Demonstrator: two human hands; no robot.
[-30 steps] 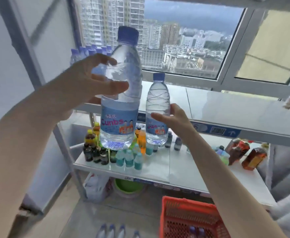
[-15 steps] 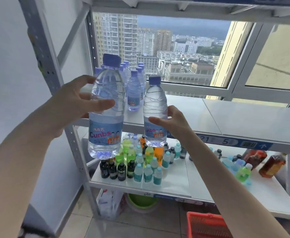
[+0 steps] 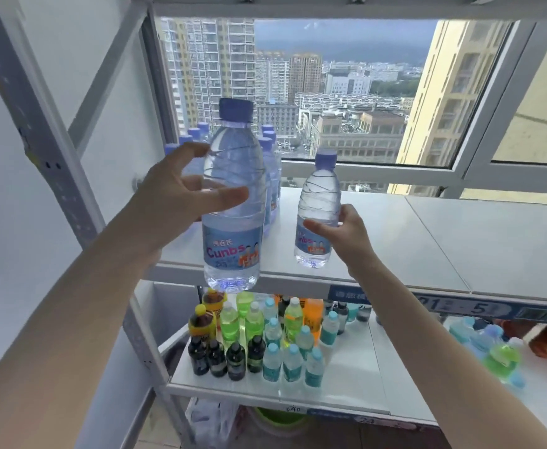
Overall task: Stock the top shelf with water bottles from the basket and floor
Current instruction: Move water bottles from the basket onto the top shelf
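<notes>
My left hand [image 3: 181, 202] grips a clear water bottle [image 3: 233, 196] with a blue cap and a blue label, held upright in front of the top shelf's front edge. My right hand [image 3: 340, 234] holds a second, same-looking water bottle [image 3: 319, 209] upright, just above the white top shelf [image 3: 427, 241]. Several water bottles [image 3: 270, 170] with blue caps stand in rows at the shelf's back left, partly hidden behind the left bottle.
The lower shelf [image 3: 356, 377] carries several small bottles: dark, green, orange and teal-labelled. More bottles lie at its right [image 3: 499, 348]. A grey shelf upright [image 3: 54, 163] rises at the left. A green tub [image 3: 278, 419] sits on the floor below. A window stands behind.
Both hands have carried their bottles up and forward to the top shelf. The view has tilted upward, and the red basket has left the picture.
</notes>
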